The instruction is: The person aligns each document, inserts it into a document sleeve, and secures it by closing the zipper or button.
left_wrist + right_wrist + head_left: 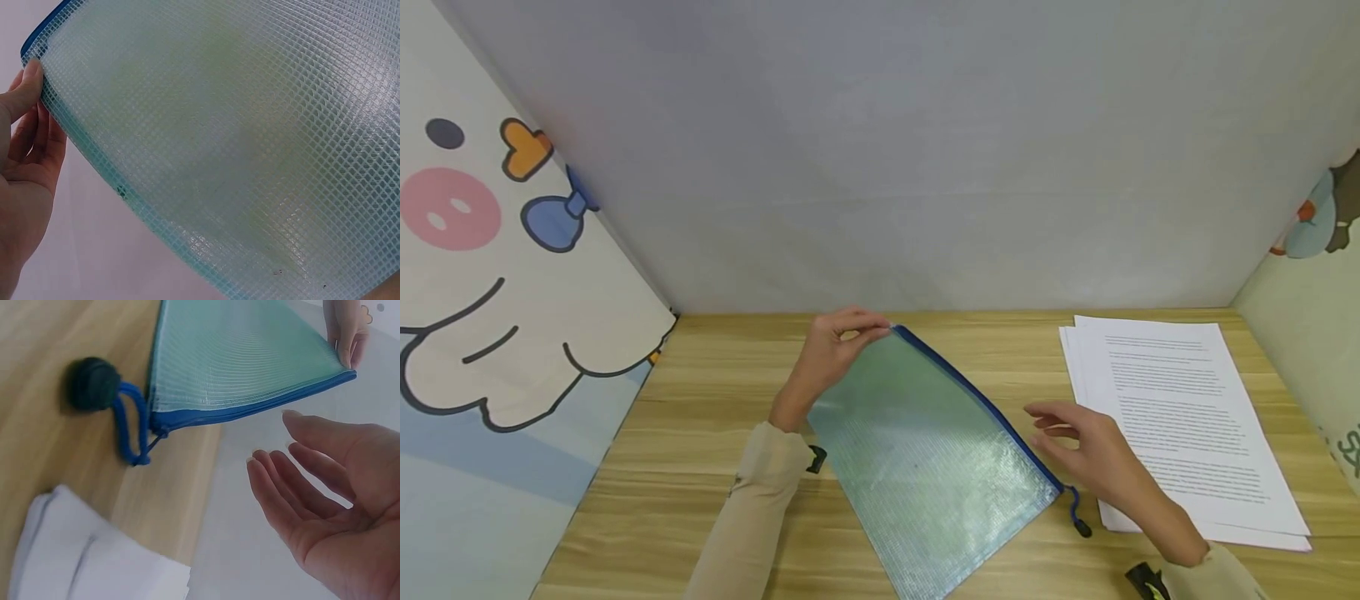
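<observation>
Mesh zip pouch [206, 144] fills the left wrist view, tilted over the table [700, 392]; can't tell if anything's inside. Printed pages [1180, 417] on its right, text lines only readable as lines in the head view. Left grip [837, 348] pinches the zip's far corner, right grip [1092, 454] hangs apart near the zip. Cord pull [94, 384] shows up close in the right wrist view, not the left.

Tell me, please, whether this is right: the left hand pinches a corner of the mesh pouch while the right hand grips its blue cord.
Not quite: the right hand holds nothing; the right wrist view shows it apart from the blue cord. The left hand does pinch a corner of the mesh pouch.
</observation>
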Demonstrator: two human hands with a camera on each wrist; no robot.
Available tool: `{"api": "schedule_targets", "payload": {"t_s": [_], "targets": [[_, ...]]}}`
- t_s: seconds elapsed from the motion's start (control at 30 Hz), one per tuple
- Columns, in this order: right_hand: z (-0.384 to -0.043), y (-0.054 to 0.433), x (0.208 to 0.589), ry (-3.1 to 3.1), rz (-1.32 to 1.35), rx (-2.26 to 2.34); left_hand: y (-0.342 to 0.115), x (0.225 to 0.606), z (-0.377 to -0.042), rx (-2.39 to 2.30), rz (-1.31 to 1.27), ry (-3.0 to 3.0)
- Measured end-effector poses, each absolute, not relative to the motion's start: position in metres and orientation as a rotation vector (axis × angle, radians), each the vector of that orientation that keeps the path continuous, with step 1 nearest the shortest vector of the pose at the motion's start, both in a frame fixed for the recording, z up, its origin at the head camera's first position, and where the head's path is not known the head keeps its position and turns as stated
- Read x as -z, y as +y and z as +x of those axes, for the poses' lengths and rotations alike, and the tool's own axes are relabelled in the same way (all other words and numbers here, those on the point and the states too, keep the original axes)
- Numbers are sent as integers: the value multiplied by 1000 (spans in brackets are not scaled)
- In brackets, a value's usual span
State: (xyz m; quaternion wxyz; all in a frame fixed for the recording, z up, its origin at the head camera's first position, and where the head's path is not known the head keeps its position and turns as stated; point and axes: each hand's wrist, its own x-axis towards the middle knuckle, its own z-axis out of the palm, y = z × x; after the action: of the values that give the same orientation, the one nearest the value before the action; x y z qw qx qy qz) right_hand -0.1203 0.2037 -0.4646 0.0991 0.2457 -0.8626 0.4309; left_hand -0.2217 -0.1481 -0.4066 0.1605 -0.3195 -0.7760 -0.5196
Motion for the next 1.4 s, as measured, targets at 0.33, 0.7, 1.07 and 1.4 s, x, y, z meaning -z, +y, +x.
{"api": "schedule_targets", "payload": {"t_s": [0.33,0.7,1.07,1.4], "targets": [[-143,181,459,-2536,762,-1265,-142,387,-206,1476,-942,-2203],[-159,163,460,-2553,739,-1324,-146,415,-225,1493,-959,-2185],[-171,146,460,-2529,796,-1413,-138,386,-204,1505,-962,-2209],[-176,138,460,-2558,771,-1410,-138,401,-215,1496,-934,-2179]]}}
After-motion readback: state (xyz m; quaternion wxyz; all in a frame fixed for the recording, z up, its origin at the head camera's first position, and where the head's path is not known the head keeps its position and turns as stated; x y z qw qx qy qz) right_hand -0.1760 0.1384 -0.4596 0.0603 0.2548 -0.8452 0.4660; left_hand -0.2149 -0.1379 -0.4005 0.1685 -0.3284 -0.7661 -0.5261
